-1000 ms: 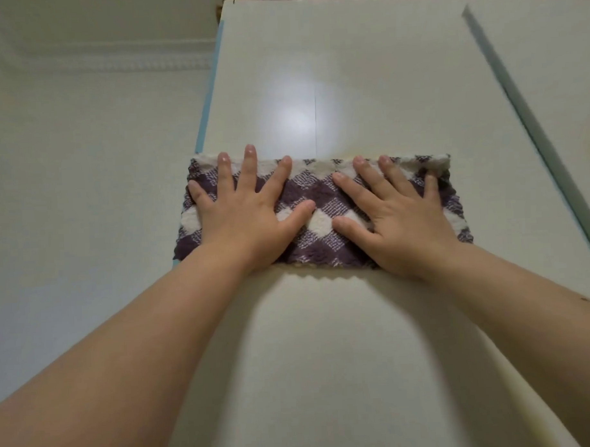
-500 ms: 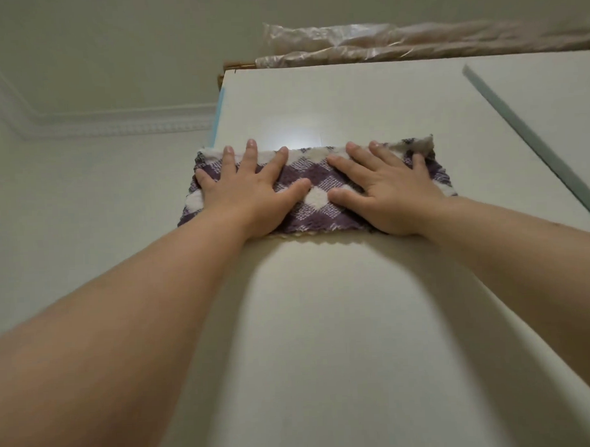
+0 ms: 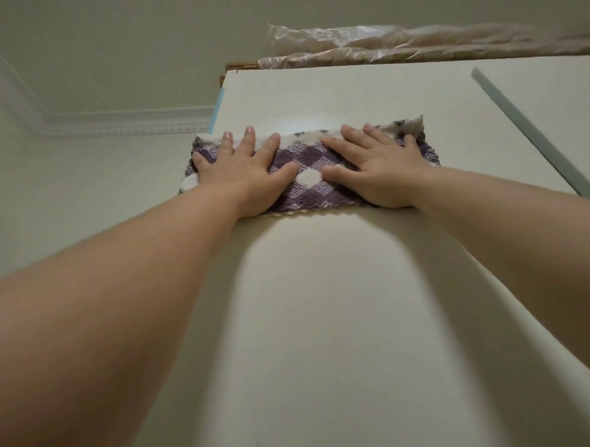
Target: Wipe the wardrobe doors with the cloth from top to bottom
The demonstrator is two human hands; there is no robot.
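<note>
Since the earlier frames, the cloth (image 3: 310,171) has been pushed higher up the wardrobe door (image 3: 323,306), near its top edge (plastic-wrapped bundles lie above). It is pinned flat, ungripped, under the spread left hand (image 3: 243,176) and right hand (image 3: 382,170); the downward wipe can likely begin.

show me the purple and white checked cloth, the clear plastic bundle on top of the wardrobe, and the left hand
Purple and white checked cloth (image 3: 310,186), head view: purple check between the hands.
Clear crinkled plastic bundle (image 3: 364,42), head view: its left part.
Left hand (image 3: 243,178), head view: back of the hand.
</note>
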